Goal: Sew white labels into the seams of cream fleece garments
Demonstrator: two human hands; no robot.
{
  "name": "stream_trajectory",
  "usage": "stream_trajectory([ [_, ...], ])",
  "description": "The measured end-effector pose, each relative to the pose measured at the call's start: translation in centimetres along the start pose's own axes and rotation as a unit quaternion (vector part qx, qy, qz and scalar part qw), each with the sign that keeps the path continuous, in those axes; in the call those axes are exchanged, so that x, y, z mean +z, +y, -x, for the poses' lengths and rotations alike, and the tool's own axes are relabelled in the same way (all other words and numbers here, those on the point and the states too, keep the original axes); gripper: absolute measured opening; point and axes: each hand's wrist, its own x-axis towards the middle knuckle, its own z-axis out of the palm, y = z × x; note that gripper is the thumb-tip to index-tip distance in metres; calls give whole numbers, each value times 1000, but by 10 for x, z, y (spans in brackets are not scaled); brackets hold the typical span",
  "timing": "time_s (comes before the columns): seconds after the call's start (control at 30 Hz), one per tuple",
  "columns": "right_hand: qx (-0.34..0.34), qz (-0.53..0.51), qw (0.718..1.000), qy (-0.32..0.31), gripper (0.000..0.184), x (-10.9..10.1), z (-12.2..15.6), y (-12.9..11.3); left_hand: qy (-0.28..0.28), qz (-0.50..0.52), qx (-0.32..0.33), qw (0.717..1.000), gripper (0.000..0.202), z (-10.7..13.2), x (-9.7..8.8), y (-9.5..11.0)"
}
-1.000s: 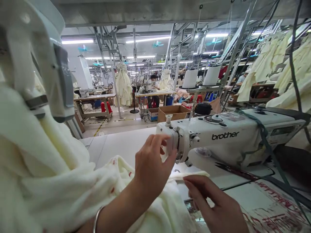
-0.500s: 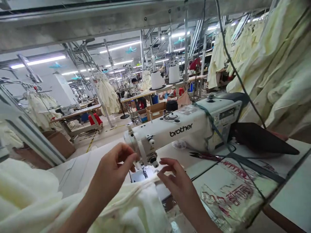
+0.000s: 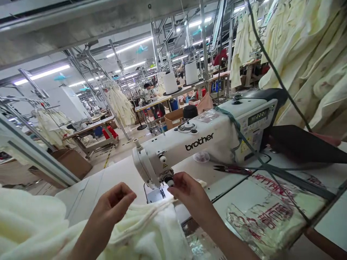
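A white sewing machine (image 3: 176, 151) marked "brother" stands on the table, its needle area lit. Just right of the needle, my right hand (image 3: 188, 193) is closed, thumb against the curled fingers, close by the round knob on the machine head. Whatever is between those fingertips is too small to see. My left hand (image 3: 112, 207) is raised over the cloth, left of the needle, with thumb and forefinger pinched together; no held thing can be made out. Cream fabric (image 3: 151, 227) with a seamed edge lies beneath both hands and runs up to the presser foot area.
Thread snips (image 3: 231, 169) lie behind my right hand, near a clear plastic-covered sheet with red lettering (image 3: 271, 213). A green strap (image 3: 252, 150) crosses the machine. Cream garments (image 3: 306, 68) hang at right. White thread cones (image 3: 170, 83) stand beyond the machine.
My left hand has moved down and left, away from the machine head. My right hand has come up toward the knob, and its fingers have closed. The view has shifted slightly.
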Motion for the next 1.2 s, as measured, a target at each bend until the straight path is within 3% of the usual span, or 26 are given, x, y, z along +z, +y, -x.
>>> stream_trajectory([
  [0.13, 49, 75, 992, -84, 43, 6, 25, 3, -101, -115, -30, 988, 25, -2, 7, -19],
  [0.27, -35, 116, 993, 1, 28, 36, 52, 7, -171, -48, -105, 979, 19, -5, 25, -33],
  [0.37, -9, 25, 1000, 13, 45, 59, 53, 12, -197, 28, -115, 973, 20, -8, 32, -41],
  [0.53, 120, -198, 973, -21, 41, 71, 28, 23, -192, 25, -113, 974, 16, -6, 27, -58],
  [0.6, 140, -251, 958, -16, 40, 68, 20, 24, -174, 4, -83, 981, 19, -4, 24, -61],
  [0.7, 144, -268, 953, -6, 40, 65, 13, 23, -67, -84, 13, 994, 20, 2, 20, -54],
  [0.77, 144, -270, 952, 5, 40, 64, 10, 22, 19, -133, 99, 986, 17, 7, 18, -42],
  [0.83, 145, -269, 952, 15, 39, 64, 8, 22, 57, -147, 168, 973, 20, 14, 16, -28],
  [0.97, 144, -260, 954, 34, 36, 65, 9, 22, 36, -158, 218, 962, 30, 19, 17, -9],
  [1.2, 134, -219, 963, 81, 38, 46, 18, 23, -22, -136, 252, 958, 40, 1, 29, 6],
])
